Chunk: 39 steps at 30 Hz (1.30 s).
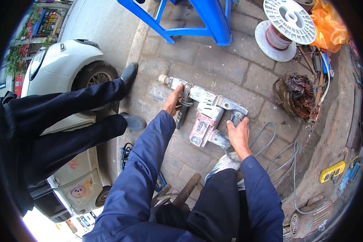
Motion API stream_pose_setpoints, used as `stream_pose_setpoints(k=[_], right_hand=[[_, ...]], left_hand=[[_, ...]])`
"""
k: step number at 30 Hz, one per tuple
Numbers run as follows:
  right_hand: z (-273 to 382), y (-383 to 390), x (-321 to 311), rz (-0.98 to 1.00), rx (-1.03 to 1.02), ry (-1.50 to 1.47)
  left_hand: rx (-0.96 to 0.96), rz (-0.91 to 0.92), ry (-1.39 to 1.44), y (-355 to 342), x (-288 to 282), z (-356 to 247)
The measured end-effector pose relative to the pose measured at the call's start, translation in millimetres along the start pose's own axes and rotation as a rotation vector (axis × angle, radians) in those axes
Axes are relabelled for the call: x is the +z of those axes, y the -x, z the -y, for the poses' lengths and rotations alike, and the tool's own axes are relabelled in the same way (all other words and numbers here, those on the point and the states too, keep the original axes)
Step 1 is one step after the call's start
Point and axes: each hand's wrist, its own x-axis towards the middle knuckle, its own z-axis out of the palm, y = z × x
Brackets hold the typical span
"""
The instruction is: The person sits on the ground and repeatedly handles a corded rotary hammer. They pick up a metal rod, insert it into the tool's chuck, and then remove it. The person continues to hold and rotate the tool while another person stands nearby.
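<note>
A dusty, worn hammer drill (205, 96) with a pinkish motor housing lies across my reach, low over the paving, its chuck end (163, 79) pointing to the far left. My left hand (173, 99) is closed on the front barrel, beside the dark side handle (182, 115); its fingers are partly hidden under the tool. At the rear end, my right hand (238, 135) grips the back handle around the trigger area, thumb on top. A grey power cord (266, 126) loops over the ground to the right of my right hand.
Another person's legs and dark shoes (134, 122) stand at the left, by a white car (62, 64). Ahead are a blue plastic stool (213, 24) and a wire spool (281, 46). At right lie a dirty bag (296, 97), a yellow power strip (332, 171) and a motor (310, 218).
</note>
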Motion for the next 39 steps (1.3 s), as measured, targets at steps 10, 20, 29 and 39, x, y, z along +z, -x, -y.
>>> stream_pose_setpoints(k=[10, 20, 29, 39], right_hand=[[5.6, -2.7, 1.6, 0.067, 0.075, 0.066], [22.7, -2.3, -15.1, 0.158, 0.111, 0.144], [24.4, -5.1, -20.4, 0.225, 0.208, 0.148], [-4.5, -10.9, -23.3, 0.226, 0.06, 0.327]], left_hand=[[-0.027, 0.159, 0.094, -11.7, -12.0, -3.3], [0.051, 0.209, 0.19, 1.0, 1.9, -3.1], [0.032, 0.223, 0.197, 7.3, 12.8, -3.2], [0.211, 0.165, -0.053, 52.5, 9.1, -14.2]])
